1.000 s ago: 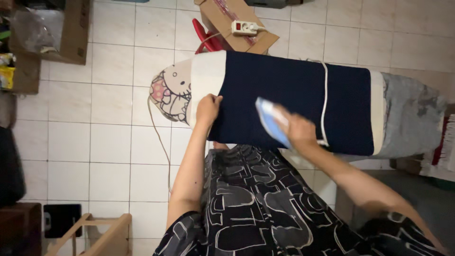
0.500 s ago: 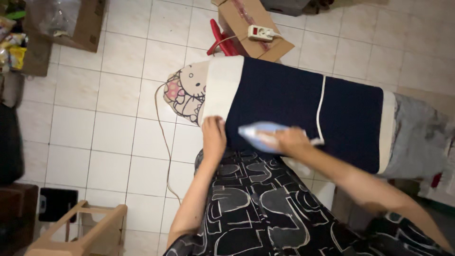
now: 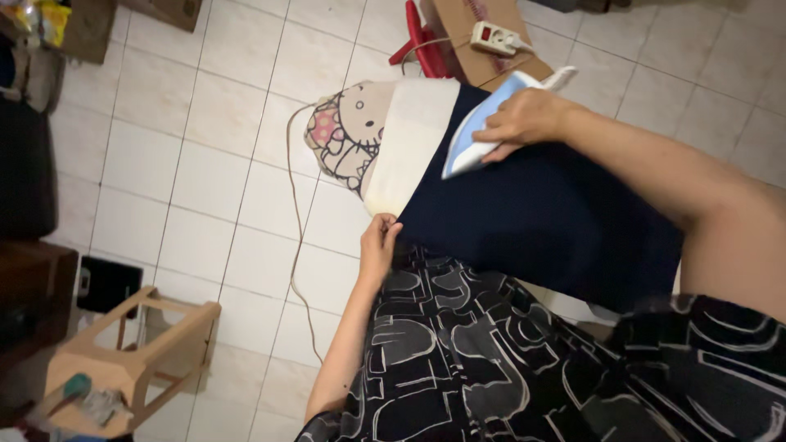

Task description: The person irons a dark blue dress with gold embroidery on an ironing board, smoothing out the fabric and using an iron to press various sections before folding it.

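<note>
Head view: right hand [image 3: 524,121] clamped on the handle of a blue-and-white iron [image 3: 481,131], sole down on the navy cloth [image 3: 540,213] near its far edge, iron tip toward the cream strip [image 3: 409,139]. Left hand [image 3: 378,245] pinched shut on the near corner of the cloth, just where navy meets cream, at the board's near edge. Board nose [image 3: 344,139] beyond the cream strip, pale cover printed with a cartoon cat and pink bow. Possible trouble: scorching, if the iron sits too long in one spot; a pressed-in crease, if the corner slackens; a burnt finger, if the iron runs down toward the left hand; a snag on the cord [image 3: 296,237] hanging off the board nose and trailing over the tiled floor [image 3: 205,180]. Past the board's far side, a brown cardboard box [image 3: 483,24], flaps open, white power strip [image 3: 498,37] with a red switch lying on it; something red [image 3: 419,37] beside the box. Wooden stool [image 3: 131,352] well off the nose, on the floor.
</note>
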